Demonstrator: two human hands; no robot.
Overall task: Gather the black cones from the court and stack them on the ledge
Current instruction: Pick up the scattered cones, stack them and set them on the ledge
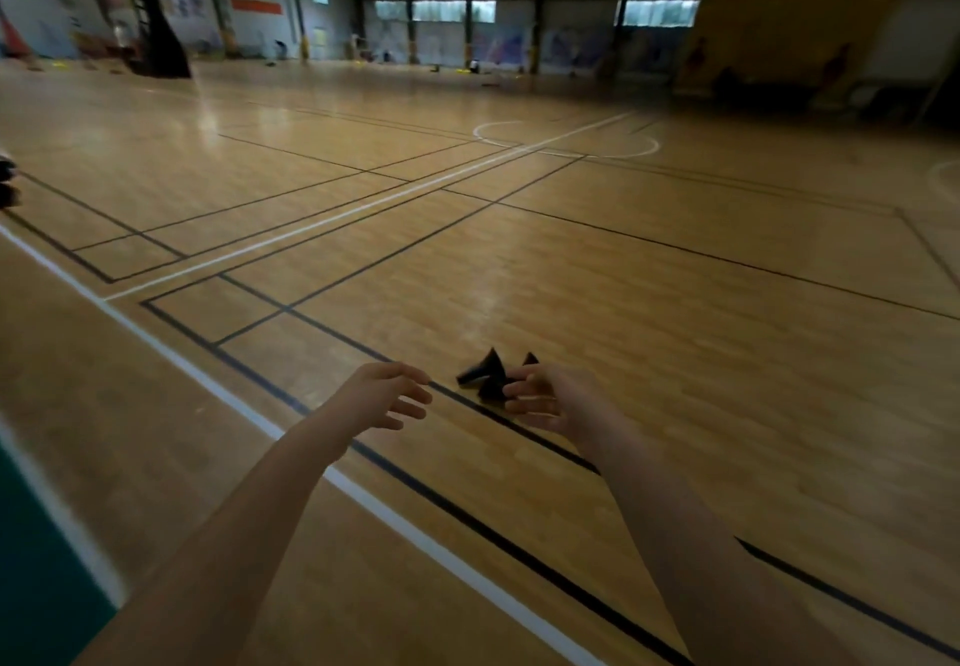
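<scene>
Holding both bare arms out over the wooden court floor (pixel 675 327), you are facing a small huddle of cones. At the far left, a green strip of flooring (pixel 36 561) is lying outside a white boundary line (pixel 208 383), and a black hoop stand (pixel 156 31) is standing well back near the wall. Your left hand (pixel 382 395) is hovering above a black court line (pixel 311 323), its fingers straight and spread, holding nothing and sitting clear of the cones. Just to its right, the black cones (pixel 488 374) are lying on the floor beside that same line, packed close together. At least one is tipped over and one point is sticking up, but blur is hiding how many there are. Your right hand (pixel 550 400) is hovering in front of them and covering their right side, fingers spread and loosely curled, gripping nothing. You cannot tell whether its fingertips are touching the cones. Beyond it, a white centre circle (pixel 644 151) is showing far back on the floor.
</scene>
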